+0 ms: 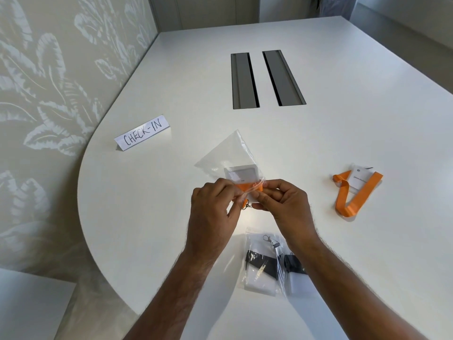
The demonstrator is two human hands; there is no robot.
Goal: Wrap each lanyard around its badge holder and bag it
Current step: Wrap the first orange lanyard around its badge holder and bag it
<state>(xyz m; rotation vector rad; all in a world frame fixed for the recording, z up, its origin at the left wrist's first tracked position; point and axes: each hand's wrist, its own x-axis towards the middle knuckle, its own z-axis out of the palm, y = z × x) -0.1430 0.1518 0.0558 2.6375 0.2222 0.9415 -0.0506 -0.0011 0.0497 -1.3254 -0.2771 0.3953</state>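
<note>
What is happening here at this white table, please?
A person is packing badge sets. Both hands, left hand and right hand, pinch the mouth of a clear plastic bag that holds a white badge holder wrapped in an orange lanyard; its metal clip hangs outside. Two bagged black-lanyard sets lie nearer the person. Another orange lanyard with badge lies unbagged on the right.
</note>
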